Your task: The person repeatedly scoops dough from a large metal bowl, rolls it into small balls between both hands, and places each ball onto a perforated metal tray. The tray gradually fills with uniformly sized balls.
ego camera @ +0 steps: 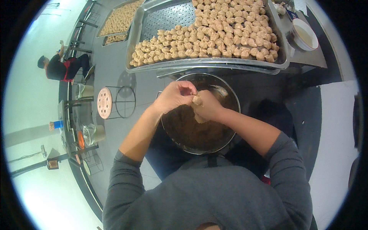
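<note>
My left hand (177,96) and my right hand (209,105) meet over a round metal pot (238,107) in front of my lap. A small tan lump of food (197,100) sits at the top of my right fist, and my left thumb and fingertips pinch its edge. Below the fist a second tan bit (199,118) shows, partly hidden by my right hand. Brown, mushy-looking food (198,135) lies inside the pot. Just beyond it, a perforated metal tray (169,17) carries rows of similar tan lumps (218,37).
A white bowl (305,34) of pale liquid and garlic (279,9) stand right of the tray. More filled trays (119,18) lie at back left. A stool (104,103), lined bins (95,134) and a seated person (64,67) are on the left. A white ledge (330,129) runs at right.
</note>
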Demonstrator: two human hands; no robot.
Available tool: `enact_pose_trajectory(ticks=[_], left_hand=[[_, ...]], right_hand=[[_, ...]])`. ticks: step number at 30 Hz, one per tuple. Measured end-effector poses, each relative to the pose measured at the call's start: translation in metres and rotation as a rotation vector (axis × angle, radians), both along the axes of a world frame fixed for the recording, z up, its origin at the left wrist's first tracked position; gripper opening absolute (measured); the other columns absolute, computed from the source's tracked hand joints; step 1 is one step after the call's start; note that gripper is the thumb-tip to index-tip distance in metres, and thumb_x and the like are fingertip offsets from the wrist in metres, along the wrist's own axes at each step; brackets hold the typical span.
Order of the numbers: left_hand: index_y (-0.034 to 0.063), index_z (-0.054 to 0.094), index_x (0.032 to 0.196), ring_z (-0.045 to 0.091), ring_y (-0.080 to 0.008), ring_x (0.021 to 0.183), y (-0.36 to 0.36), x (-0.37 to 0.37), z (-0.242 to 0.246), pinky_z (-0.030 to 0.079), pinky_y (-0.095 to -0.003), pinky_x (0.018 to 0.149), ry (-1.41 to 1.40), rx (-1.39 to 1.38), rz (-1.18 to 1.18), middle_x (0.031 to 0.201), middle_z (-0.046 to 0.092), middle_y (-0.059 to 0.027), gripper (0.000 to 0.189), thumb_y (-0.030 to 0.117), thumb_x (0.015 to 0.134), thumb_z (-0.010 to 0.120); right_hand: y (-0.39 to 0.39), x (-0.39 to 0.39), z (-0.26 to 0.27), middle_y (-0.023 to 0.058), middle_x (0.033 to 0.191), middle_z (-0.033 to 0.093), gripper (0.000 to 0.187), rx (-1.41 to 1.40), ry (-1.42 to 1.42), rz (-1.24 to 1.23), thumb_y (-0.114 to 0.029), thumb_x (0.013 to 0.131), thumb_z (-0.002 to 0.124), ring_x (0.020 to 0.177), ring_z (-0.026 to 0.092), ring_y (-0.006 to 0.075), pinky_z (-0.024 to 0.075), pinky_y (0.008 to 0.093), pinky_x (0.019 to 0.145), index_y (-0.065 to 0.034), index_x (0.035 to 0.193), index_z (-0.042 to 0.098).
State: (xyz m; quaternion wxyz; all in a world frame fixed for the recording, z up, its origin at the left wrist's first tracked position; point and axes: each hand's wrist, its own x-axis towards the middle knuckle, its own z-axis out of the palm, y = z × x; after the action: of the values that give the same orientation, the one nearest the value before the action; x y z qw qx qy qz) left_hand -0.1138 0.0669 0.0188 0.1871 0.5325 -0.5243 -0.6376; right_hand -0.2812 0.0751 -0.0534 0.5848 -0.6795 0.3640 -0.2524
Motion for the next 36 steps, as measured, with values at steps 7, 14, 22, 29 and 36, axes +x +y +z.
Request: enact_pose_trajectory(ticks=[7,14,22,29,36], left_hand=[[0.0092,0.058,0.088,0.052,-0.0039,0.076,-0.016,0.010,0.027,0.044,-0.0199,0.070,-0.058,-0.223,-0.001,0.084,0.056,0.0062,0.021,-0.001,0.075,0.072],[0.0064,0.060,0.076,0.050,-0.0065,0.072,-0.138,0.072,0.033,0.039,-0.0222,0.066,0.042,-0.878,1.019,0.075,0.058,0.0008,0.010,-0.002,0.082,0.057],[-0.0009,0.071,0.089,0.063,-0.0203,0.083,-0.157,0.079,0.018,0.045,-0.0323,0.080,-0.585,-0.747,0.940,0.085,0.069,-0.0122,0.046,0.041,0.085,0.053],[-0.0006,0.068,0.094,0.055,-0.0102,0.080,-0.030,0.031,0.041,0.045,-0.0271,0.074,-0.431,-0.583,0.502,0.081,0.063,-0.0020,0.025,0.020,0.090,0.055],[0.0040,0.063,0.092,0.053,-0.0045,0.078,0.030,0.004,0.017,0.044,-0.0196,0.069,0.079,0.025,0.111,0.086,0.060,0.0034,0.015,0.000,0.079,0.066]], right_hand=[[-0.008,0.008,0.000,0.0033,0.062,0.055,0.035,0.394,-0.370,0.055,-0.033,0.095,0.056,0.058,0.051,0.0140,0.0419,0.0316,0.057,-0.0032,0.079,0.064],[-0.013,0.015,0.000,-0.0036,0.069,0.051,0.031,0.585,-0.383,-0.152,-0.031,0.091,0.064,0.065,0.045,0.0083,0.0378,0.0267,0.062,-0.0071,0.072,0.059],[-0.013,0.008,0.004,0.0054,0.093,0.059,0.053,1.166,-0.692,0.007,-0.052,0.098,0.048,0.082,0.054,0.0148,0.0436,0.0293,0.086,-0.0033,0.110,0.066],[-0.014,0.007,0.007,-0.0002,0.063,0.054,0.039,0.701,-0.344,0.125,-0.040,0.094,0.061,0.056,0.052,0.0118,0.0428,0.0256,0.055,-0.0030,0.084,0.068],[0.006,0.005,0.001,0.0148,0.062,0.061,0.029,-0.060,-0.092,0.127,-0.027,0.088,0.063,0.060,0.063,0.0293,0.0482,0.0399,0.056,-0.0024,0.075,0.067]])
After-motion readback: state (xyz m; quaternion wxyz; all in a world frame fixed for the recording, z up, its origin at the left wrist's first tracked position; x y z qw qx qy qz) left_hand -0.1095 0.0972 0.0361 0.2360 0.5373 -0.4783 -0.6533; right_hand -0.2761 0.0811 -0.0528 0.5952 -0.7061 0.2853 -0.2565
